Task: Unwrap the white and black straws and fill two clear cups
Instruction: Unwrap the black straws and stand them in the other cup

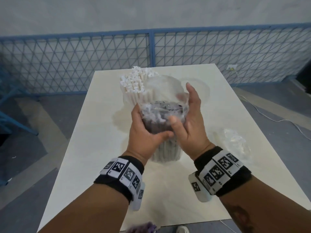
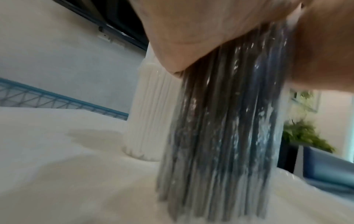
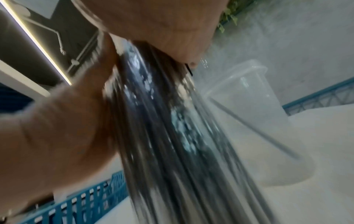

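Already white straws [image 1: 136, 84] fill one cup [image 2: 138, 136]; my left hand [image 1: 144, 132] and right hand [image 1: 190, 121] grip black straws [image 1: 161, 121], seemingly wrapped; second cup [image 3: 254, 91] waits.

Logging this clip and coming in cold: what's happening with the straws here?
A plastic-wrapped bundle of black straws stands on the table. The left hand grips its side; the right hand cups it, thumb in front. White straws stand in one clear cup behind, the second clear cup beside it. A crumpled wrapper lies to the right.
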Available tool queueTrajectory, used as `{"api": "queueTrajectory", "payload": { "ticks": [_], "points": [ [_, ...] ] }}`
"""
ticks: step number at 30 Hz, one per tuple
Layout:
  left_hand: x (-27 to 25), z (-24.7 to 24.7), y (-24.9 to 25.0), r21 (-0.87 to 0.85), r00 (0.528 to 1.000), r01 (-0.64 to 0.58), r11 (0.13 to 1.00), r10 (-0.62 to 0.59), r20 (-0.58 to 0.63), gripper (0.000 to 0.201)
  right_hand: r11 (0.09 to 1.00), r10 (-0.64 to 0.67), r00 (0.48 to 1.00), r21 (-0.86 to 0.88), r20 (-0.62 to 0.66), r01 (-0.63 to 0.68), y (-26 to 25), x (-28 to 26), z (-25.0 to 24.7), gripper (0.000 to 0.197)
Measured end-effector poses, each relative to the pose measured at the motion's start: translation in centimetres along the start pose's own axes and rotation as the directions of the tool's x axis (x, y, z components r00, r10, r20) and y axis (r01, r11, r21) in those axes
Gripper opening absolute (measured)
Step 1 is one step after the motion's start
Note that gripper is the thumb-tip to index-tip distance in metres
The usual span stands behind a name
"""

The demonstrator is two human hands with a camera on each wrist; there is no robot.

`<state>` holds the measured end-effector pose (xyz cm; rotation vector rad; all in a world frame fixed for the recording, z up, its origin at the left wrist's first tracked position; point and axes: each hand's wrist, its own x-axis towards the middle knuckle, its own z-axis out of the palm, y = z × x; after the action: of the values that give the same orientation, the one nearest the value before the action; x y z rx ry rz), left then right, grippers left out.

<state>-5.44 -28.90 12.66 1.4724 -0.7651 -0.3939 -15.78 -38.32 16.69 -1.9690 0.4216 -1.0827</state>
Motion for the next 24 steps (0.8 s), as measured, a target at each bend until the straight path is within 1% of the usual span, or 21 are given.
{"api": "queueTrajectory", "payload": {
  "ticks": [2,3,4,5,6,7,8,9,10,11,12,13,15,16,17,18,20,22,24],
  "points": [
    [-0.5,-0.1,-0.8,0.055,0.999,0.017,0.998,-0.019,0.04,0.111,0.987,-0.154,0.986,-0.062,-0.068,0.15,-1.8,0.7,-1.3,0.072],
    [-0.6,-0.1,-1.1,0.075,0.999,0.011,0.997,-0.014,0.048,0.11,0.966,-0.248,0.965,-0.096,-0.086,0.239,-3.1,1.3,-2.1,0.063],
    [-0.7,0.0,-1.3,0.077,0.999,0.004,0.997,-0.008,0.049,0.107,0.934,-0.333,0.94,-0.158,-0.071,0.319,-4.6,1.9,-2.8,0.049],
    [-0.7,0.1,-1.2,0.07,0.999,0.0,0.998,-0.004,0.051,0.103,0.897,-0.378,0.926,-0.244,0.007,0.368,-5.8,2.7,-3.5,0.035],
    [-0.6,0.2,-1.1,0.076,0.999,-0.002,0.997,-0.002,0.054,0.1,0.859,-0.346,0.924,-0.341,0.163,0.382,-6.4,3.7,-4.0,0.027],
    [-0.7,0.3,-1.0,0.092,0.998,-0.003,0.996,-0.003,0.061,0.098,0.799,-0.214,0.906,-0.468,0.366,0.378,-6.8,4.6,-4.3,0.025],
    [-0.7,0.5,-0.9,0.11,0.998,-0.003,0.994,-0.004,0.063,0.096,0.677,-0.008,0.847,-0.62,0.532,0.396,-6.9,5.5,-4.4,0.025],
    [-0.7,0.6,-0.9,0.123,0.998,0.0,0.992,-0.008,0.063,0.095,0.558,0.162,0.782,-0.709,0.601,0.43,-6.6,6.0,-4.3,0.023],
    [-0.7,0.7,-0.8,0.125,0.998,0.007,0.992,-0.015,0.065,0.094,0.471,0.28,0.732,-0.753,0.621,0.459,-6.4,6.4,-4.3,0.019],
    [-0.7,0.7,-0.9,0.132,0.997,0.022,0.991,-0.031,0.072,0.095,0.437,0.352,0.696,-0.768,0.625,0.469,-6.8,6.8,-4.2,0.012],
    [-0.8,0.8,-1.0,0.147,0.995,0.031,0.989,-0.044,0.085,0.096,0.451,0.372,0.673,-0.758,0.639,0.47,-7.1,6.9,-4.1,0.01],
    [-0.8,0.9,-1.1,0.162,0.994,0.024,0.987,-0.041,0.1,0.095,0.465,0.379,0.653,-0.745,0.656,0.479,-7.2,6.9,-4.0,0.017],
    [-1.0,1.1,-1.0,0.163,0.992,-0.004,0.987,-0.017,0.125,0.091,0.467,0.441,0.607,-0.747,0.661,0.474,-7.5,6.7,-3.5,0.043],
    [-1.0,1.1,-1.1,0.165,0.992,-0.005,0.986,-0.017,0.129,0.091,0.459,0.455,0.603,-0.752,0.656,0.473,-7.2,6.6,-3.1,0.053],
    [-1.1,1.1,-1.1,0.161,0.992,0.001,0.987,-0.021,0.126,0.092,0.458,0.441,0.607,-0.748,0.661,0.48,-6.8,6.6,-2.7,0.059],
    [-1.1,1.1,-1.1,0.151,0.992,0.014,0.988,-0.032,0.12,0.094,0.479,0.412,0.611,-0.731,0.676,0.486,-6.5,6.6,-2.3,0.061],
    [-1.0,0.8,-1.4,0.123,0.992,0.069,0.99,-0.081,0.093,0.104,0.534,0.318,0.616,-0.673,0.72,0.511,-6.1,6.8,-2.0,0.061],
    [-0.9,0.5,-1.5,0.131,0.991,0.105,0.986,-0.116,0.074,0.113,0.568,0.263,0.616,-0.635,0.742,0.523,-5.9,6.9,-2.0,0.06],
    [-0.8,0.4,-1.5,0.146,0.991,0.103,0.984,-0.114,0.065,0.105,0.584,0.256,0.607,-0.62,0.752,0.523,-5.7,6.9,-2.2,0.058]
  ]
}}
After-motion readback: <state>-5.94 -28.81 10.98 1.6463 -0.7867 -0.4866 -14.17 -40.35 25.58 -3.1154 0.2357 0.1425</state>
